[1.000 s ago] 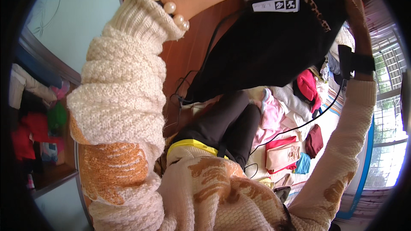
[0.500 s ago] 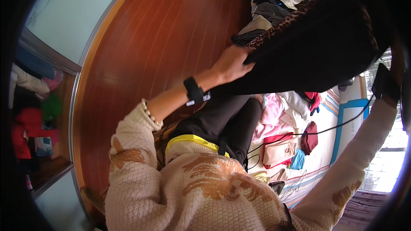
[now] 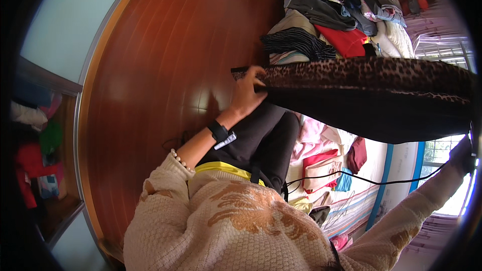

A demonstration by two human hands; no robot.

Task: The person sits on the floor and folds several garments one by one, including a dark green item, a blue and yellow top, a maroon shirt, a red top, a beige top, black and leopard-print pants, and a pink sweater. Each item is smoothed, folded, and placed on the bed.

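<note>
A black garment with a leopard-print band [image 3: 361, 78] is stretched sideways in front of me, its band along the upper edge. At the garment's left end, my left hand [image 3: 246, 93] is closed on the cloth near the band. My right arm reaches up to the garment's far right end. There my right hand [image 3: 463, 154] is dark at the picture's rim and its fingers are hidden. The black cloth [image 3: 371, 115] hangs below the band, over the bed beyond my knees.
A large heap of clothes [image 3: 326, 12] lies beyond the garment. Folded clothes [image 3: 321, 175] and a pink garment [image 3: 309, 138] lie on the striped bed. A black cable [image 3: 371, 181] runs toward my right arm. At left, an open cupboard [image 3: 75, 145] holds clothes beside the wooden floor [image 3: 165, 45].
The garment has swung from a slant to nearly level, its leopard-print band now facing me. My left hand has moved left and my right hand lower, toward the rim.
</note>
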